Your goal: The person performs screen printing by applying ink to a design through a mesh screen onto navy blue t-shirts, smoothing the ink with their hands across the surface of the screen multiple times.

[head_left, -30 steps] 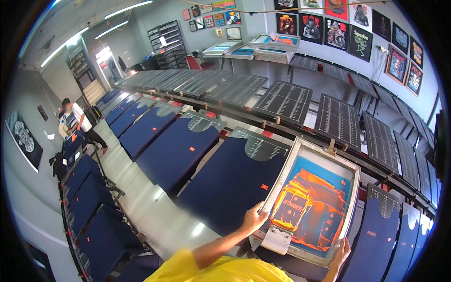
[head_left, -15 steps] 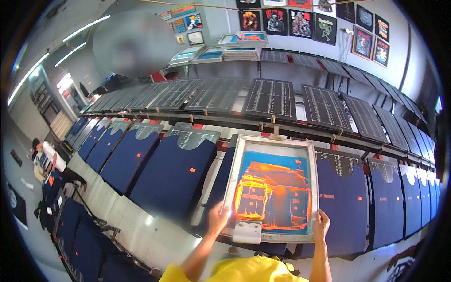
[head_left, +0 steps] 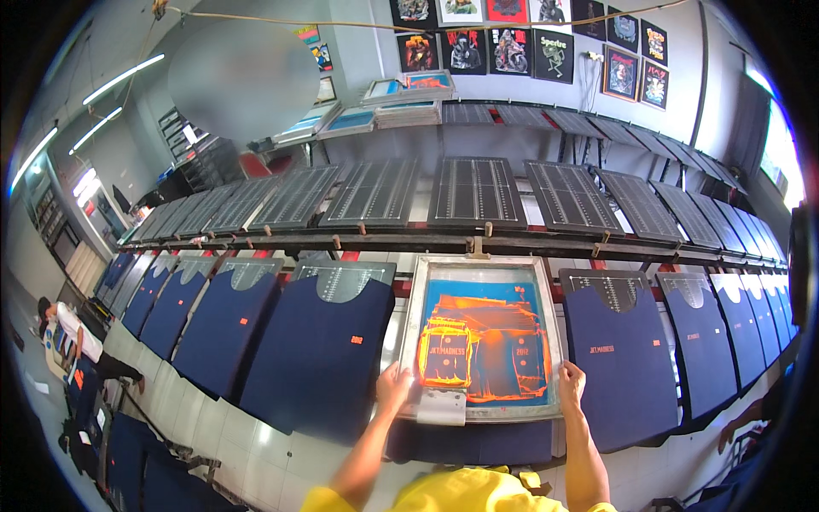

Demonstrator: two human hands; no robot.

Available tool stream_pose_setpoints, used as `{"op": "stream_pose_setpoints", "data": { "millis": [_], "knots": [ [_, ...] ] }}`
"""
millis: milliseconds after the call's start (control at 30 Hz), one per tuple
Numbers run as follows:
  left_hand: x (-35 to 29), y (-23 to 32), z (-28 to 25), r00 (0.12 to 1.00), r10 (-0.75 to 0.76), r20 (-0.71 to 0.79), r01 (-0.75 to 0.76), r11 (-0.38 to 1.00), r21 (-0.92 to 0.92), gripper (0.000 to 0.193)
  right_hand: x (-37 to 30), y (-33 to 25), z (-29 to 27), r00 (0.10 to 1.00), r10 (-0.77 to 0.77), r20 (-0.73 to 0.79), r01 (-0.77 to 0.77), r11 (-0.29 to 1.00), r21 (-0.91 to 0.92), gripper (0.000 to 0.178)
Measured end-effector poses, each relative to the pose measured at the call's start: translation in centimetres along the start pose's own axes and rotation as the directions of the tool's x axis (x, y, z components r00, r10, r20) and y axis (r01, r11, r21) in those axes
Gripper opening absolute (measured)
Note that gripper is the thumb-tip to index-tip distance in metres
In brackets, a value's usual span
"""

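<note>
My left hand is closed around the left rim of a screen printing frame, and my right hand grips its right rim. The frame has a pale metal border and blue mesh smeared with bright orange ink. A light metal piece like a squeegee rests at its lower left corner. The frame lies over a navy shirt, whose lower part shows below it. At its far edge the frame meets a bracket on the rail; whether it touches the shirt cannot be told.
Navy shirts lie on dark boards along both sides. Behind the rail stands a row of bare printing boards. Stacked screens sit farther back. At the left, a person in a white top stands beside more shirts.
The frame has turned from a slight tilt to nearly square with the rail, and its far edge now meets the bracket. Both hands still hold it. My view has shifted.
</note>
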State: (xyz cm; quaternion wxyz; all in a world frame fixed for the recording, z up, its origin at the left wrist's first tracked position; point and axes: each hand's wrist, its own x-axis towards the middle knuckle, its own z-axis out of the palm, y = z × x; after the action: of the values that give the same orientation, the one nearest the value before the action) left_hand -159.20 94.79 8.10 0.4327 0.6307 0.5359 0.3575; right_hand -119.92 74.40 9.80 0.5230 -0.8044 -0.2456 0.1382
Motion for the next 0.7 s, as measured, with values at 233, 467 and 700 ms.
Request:
{"op": "stream_pose_setpoints", "data": {
  "millis": [233,467,700],
  "knots": [
    [0.8,1.1,-0.4,0.999,-0.038,0.027,0.041,0.990,-0.134,0.054,-0.3,-0.3,0.9,0.998,-0.023,-0.060,0.026,0.999,0.041,0.021],
    [0.4,2.5,-1.0,0.989,-0.125,0.075,0.138,0.966,-0.219,0.058,-0.9,-0.7,1.4,0.997,-0.035,-0.076,0.036,0.999,0.005,0.031],
    [0.1,3.2,-0.3,0.998,-0.054,0.018,0.056,0.989,-0.139,0.045,-0.9,2.1,2.5,0.942,-0.263,-0.209,0.189,0.929,-0.317,0.036]
  ]
}}
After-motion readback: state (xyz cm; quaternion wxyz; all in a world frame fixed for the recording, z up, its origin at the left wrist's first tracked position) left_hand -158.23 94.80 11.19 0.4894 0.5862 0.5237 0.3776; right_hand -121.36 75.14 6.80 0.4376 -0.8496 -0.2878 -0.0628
